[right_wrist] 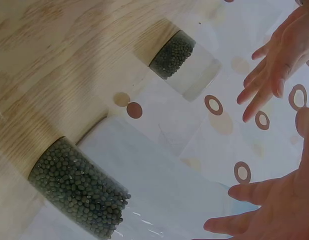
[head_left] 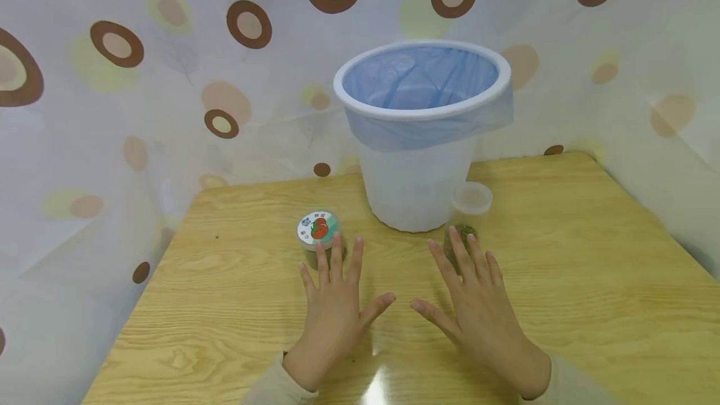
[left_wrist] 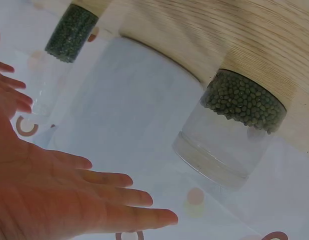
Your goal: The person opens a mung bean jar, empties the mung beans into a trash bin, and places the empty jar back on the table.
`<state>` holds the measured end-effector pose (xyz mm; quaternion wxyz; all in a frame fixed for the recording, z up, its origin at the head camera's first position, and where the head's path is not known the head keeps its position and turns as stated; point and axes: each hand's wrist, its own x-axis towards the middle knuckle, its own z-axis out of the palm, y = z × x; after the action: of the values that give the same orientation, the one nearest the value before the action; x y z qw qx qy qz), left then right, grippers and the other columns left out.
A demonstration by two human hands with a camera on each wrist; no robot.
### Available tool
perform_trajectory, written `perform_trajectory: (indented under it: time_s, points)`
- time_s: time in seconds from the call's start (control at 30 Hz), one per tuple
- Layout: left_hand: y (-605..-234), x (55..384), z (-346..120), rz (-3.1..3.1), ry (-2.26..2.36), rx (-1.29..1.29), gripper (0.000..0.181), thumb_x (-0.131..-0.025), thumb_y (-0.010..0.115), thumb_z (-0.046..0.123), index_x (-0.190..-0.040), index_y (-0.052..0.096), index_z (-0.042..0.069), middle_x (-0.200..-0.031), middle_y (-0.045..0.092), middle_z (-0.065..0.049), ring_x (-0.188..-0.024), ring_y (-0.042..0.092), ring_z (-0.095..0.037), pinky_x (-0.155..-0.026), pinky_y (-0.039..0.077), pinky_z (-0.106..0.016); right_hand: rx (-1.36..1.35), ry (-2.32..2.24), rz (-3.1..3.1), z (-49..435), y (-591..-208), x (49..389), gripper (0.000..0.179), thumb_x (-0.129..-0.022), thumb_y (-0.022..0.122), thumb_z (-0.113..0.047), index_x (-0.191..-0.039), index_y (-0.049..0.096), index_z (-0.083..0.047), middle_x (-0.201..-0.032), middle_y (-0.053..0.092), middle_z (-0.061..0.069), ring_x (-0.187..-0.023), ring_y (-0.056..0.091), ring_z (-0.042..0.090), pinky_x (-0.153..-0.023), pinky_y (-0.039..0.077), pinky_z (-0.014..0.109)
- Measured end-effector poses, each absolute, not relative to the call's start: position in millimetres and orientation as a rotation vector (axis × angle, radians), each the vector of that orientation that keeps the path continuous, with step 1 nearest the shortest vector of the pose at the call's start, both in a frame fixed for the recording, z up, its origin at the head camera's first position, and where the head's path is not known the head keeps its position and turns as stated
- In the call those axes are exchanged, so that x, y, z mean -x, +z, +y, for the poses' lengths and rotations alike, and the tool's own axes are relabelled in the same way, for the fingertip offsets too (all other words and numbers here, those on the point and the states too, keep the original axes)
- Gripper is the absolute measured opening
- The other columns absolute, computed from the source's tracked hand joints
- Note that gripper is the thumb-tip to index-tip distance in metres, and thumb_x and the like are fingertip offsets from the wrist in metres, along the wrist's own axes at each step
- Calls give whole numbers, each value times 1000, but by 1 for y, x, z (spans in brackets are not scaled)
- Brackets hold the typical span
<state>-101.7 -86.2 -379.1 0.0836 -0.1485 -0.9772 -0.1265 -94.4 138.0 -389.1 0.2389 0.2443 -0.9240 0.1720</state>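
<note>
The person's left hand (head_left: 334,311) and right hand (head_left: 484,314) lie nearest, fingers spread and grasping nothing, above the near part of the wooden table (head_left: 225,311). Just beyond the left fingers the short jar (left_wrist: 229,131) stands upright under a printed lid (head_left: 318,229); to the right, the tall jar (head_left: 471,212) stands upright behind the right fingers. Both look stiff and fairly light, weighted low by green beans (right_wrist: 79,187); their smooth walls may slip, so wrapping the fingers round mid-wall seems surer than pinching the top. The bin (head_left: 413,189), its blue liner (head_left: 422,74) folded over the rim, stands farther back, between them, crowding the tall jar's far left side; its near and right sides look easier to reach.
</note>
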Motion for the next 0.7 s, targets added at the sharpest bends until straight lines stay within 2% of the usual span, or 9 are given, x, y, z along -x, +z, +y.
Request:
perform_trajectory:
  time_s: [0.2,0.37,0.7]
  points:
    - [-381,102,-88,-2905,-401,429,93,-90,43,65,-155,6,11,-156,5,-28,-138,3,-55,-98,11,-77,-676,514,-2531,135,-391,94,82,-93,29,-67,-152,26,-9,-155,17,26,-135,21,56,-98,24,73]
    - [-382,103,-89,-2893,-405,418,94,-89,44,65,-155,7,9,-154,8,-30,-138,4,-55,-98,11,-77,-681,519,-2496,133,-393,96,84,-93,26,-68,-150,29,-6,-153,21,27,-133,26,55,-98,25,73]
    - [-382,108,-92,-2852,-400,365,97,-88,44,66,-154,8,5,-153,11,-33,-138,6,-56,-96,17,-77,-706,556,-2430,128,-393,100,84,-94,27,-67,-147,34,-3,-151,26,28,-129,33,55,-94,28,74]
